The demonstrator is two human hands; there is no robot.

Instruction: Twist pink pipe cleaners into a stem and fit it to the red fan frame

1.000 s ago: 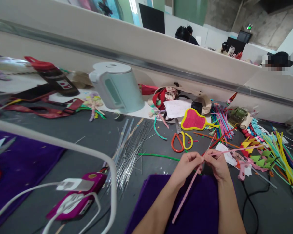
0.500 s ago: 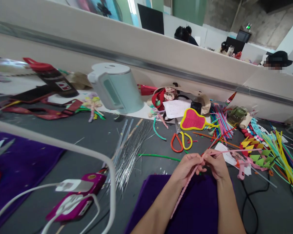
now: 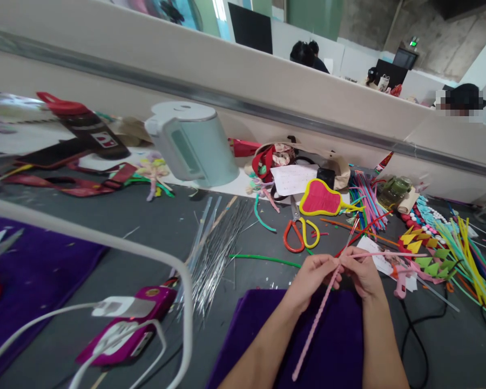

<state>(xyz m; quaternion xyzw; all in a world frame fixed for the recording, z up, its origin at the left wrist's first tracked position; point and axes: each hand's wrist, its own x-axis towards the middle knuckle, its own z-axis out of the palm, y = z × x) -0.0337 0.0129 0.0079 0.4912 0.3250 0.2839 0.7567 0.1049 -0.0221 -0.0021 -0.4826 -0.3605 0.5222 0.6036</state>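
My left hand is closed, its thumb and fingertips pinching a pink pipe cleaner. Right beside it, my right hand is closed on the same pink strand, fingertips meeting those of the left. Below the hands the pink length looks wound in a spiral and slants down toward me. A straight pink end juts out rightward past my right hand. Thin silvery wire ends stick up beyond the fingertips. Both hands hang over a folded purple cloth. What lies inside the fingertips is hidden.
Scissors with red and yellow handles lie beyond my hands. Loose metal wires spread to the left. A kettle stands at the back. A pink glue gun and its black cord are at right, a magenta power strip at left.
The wound pink length has swung away from my left forearm and now hangs between both arms. My hands have barely shifted and keep their pinch.
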